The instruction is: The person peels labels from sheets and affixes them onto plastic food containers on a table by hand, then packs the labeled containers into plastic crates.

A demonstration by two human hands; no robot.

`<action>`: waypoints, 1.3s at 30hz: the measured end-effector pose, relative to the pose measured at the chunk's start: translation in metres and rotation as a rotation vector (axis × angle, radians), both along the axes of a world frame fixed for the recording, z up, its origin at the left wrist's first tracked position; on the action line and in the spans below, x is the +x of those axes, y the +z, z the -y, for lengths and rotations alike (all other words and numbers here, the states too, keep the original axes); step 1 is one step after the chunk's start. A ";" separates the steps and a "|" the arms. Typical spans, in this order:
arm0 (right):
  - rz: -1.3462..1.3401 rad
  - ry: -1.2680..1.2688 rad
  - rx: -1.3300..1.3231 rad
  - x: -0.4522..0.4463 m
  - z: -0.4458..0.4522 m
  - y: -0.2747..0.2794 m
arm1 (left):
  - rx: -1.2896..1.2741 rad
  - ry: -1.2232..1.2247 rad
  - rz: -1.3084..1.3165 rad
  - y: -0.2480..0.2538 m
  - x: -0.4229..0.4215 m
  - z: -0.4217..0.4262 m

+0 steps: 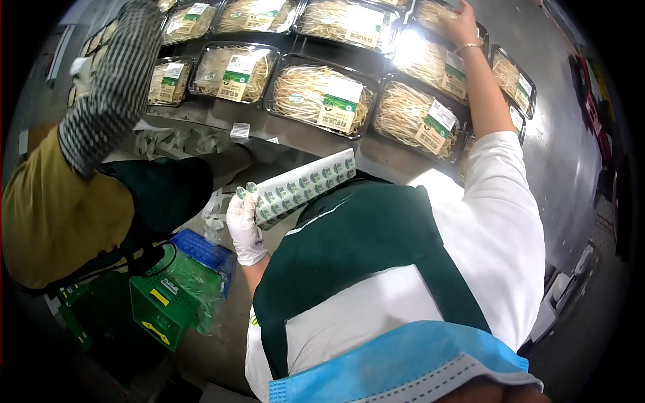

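Note:
My left hand [246, 225], in a white glove, is closed on the lower left end of a sheet of round green stickers [306, 187], held tilted in front of my apron. Stretched out to the top right, my bare right hand [463, 28] is over a clear-lidded black tray of bean sprouts [433, 16]. Its visible fingers look apart, though some fingertips are hard to make out. Below the sheet's far side sits a nearer tray of bean sprouts [321, 95] with a green and tan label. Another such tray [418, 121] lies by my right forearm.
Several more sprout trays [234, 72] stand in rows on the metal table [561, 127]. At the left, a co-worker's checkered sleeve [121, 80] reaches over the table. Green crates [161, 295] with a blue one [201, 250] and clear plastic are on the floor.

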State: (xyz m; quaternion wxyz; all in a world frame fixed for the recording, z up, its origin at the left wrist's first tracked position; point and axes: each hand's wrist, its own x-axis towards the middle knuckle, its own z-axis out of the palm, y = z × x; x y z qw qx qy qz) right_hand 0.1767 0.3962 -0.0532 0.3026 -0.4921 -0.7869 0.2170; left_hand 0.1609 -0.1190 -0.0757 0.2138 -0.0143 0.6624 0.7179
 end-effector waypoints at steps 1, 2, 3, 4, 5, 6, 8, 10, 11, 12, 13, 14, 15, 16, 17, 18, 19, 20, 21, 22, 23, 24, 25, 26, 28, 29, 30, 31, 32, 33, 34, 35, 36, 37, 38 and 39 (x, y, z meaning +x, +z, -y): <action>0.062 0.035 0.055 0.000 0.002 -0.003 | -0.008 -0.007 -0.013 0.002 0.002 -0.004; 0.065 0.036 0.054 0.001 0.000 -0.004 | -0.008 -0.006 -0.010 0.003 0.004 -0.006; 0.210 0.010 0.107 -0.001 -0.004 -0.008 | -0.005 -0.015 -0.008 0.002 0.006 -0.007; 0.356 -0.015 0.159 -0.003 -0.006 -0.011 | -0.004 -0.023 -0.005 0.001 0.009 -0.007; 0.500 -0.040 0.210 -0.004 -0.007 -0.015 | -0.027 -0.022 0.001 0.000 0.010 -0.005; 0.502 -0.040 0.204 0.004 -0.011 -0.020 | -0.033 -0.023 0.003 0.000 0.014 -0.004; 0.387 -0.177 0.532 0.028 -0.024 -0.025 | -0.010 0.011 0.044 0.004 0.019 -0.005; 0.425 -0.121 0.251 0.042 -0.027 -0.022 | 0.016 -0.003 0.040 0.001 0.023 -0.001; 0.130 0.114 0.039 0.051 -0.019 -0.031 | 0.010 0.000 0.035 -0.001 0.024 0.000; -0.168 0.341 -0.176 0.060 -0.011 -0.043 | 0.002 0.000 0.032 -0.001 0.026 0.000; -0.183 0.367 -0.164 0.062 0.010 -0.050 | 0.021 -0.006 0.040 -0.004 0.026 0.000; -0.199 0.395 -0.152 0.058 0.043 -0.047 | 0.024 -0.009 0.039 -0.003 0.026 -0.001; -0.131 0.383 -0.096 0.057 0.064 -0.039 | 0.049 -0.040 0.055 0.000 0.026 -0.002; -0.061 0.372 -0.041 0.054 0.078 -0.035 | 0.075 -0.069 0.073 0.000 0.026 -0.003; -0.037 0.336 -0.053 0.050 0.085 -0.033 | 0.091 -0.099 0.074 -0.002 0.025 -0.001; -0.038 0.340 -0.051 0.048 0.084 -0.038 | 0.093 -0.095 0.073 -0.004 0.024 0.000; 0.082 0.324 0.049 0.043 0.082 -0.048 | 0.093 -0.103 0.070 -0.006 0.024 0.002; 0.203 0.305 0.149 0.040 0.078 -0.056 | 0.091 -0.113 0.068 -0.008 0.023 0.003; 0.317 0.296 0.290 0.038 0.075 -0.056 | 0.125 -0.115 0.063 -0.012 0.023 0.004; 0.481 0.157 0.192 0.042 0.117 0.008 | 0.124 -0.117 0.066 -0.012 0.024 0.005; 0.601 0.104 0.313 0.047 0.111 0.005 | 0.116 -0.124 0.074 -0.011 0.025 0.006; 0.718 0.050 0.434 0.054 0.096 -0.001 | 0.109 -0.132 0.078 -0.009 0.025 0.006; 0.670 0.067 0.423 0.072 0.074 -0.013 | 0.128 -0.140 0.077 -0.008 0.025 0.008; 0.620 0.085 0.416 0.089 0.059 -0.024 | 0.128 -0.143 0.077 -0.008 0.025 0.008; 0.143 0.296 -0.085 0.108 0.077 -0.024 | 0.158 -0.143 0.063 -0.008 0.023 0.007; 0.019 0.372 -0.234 0.117 0.102 -0.026 | 0.153 -0.160 0.068 -0.007 0.023 0.005; -0.109 0.444 -0.383 0.117 0.135 -0.023 | 0.172 -0.182 0.091 -0.003 0.022 -0.001; -0.101 0.421 -0.438 0.116 0.155 -0.029 | 0.193 -0.209 0.080 -0.003 0.021 -0.003; -0.093 0.398 -0.493 0.115 0.171 -0.033 | 0.216 -0.235 0.067 -0.002 0.020 -0.006; -0.071 0.358 -0.349 0.111 0.184 -0.026 | 0.220 -0.238 0.067 0.003 0.021 -0.010; -0.109 0.349 -0.350 0.108 0.187 -0.031 | 0.182 -0.251 0.078 0.008 0.022 -0.014; -0.009 0.364 -0.154 0.105 0.184 -0.042 | 0.145 -0.265 0.089 0.011 0.023 -0.017; 0.090 0.374 0.039 0.101 0.188 -0.039 | 0.145 -0.266 0.090 0.009 0.023 -0.018; 0.095 0.373 0.032 0.102 0.191 -0.038 | 0.092 -0.336 0.011 0.005 0.020 -0.019; 0.358 0.333 0.183 0.103 0.190 -0.032 | 0.041 -0.408 -0.073 0.001 0.017 -0.021; 0.618 0.289 0.336 0.101 0.191 -0.022 | 0.021 -0.444 -0.086 -0.001 0.016 -0.025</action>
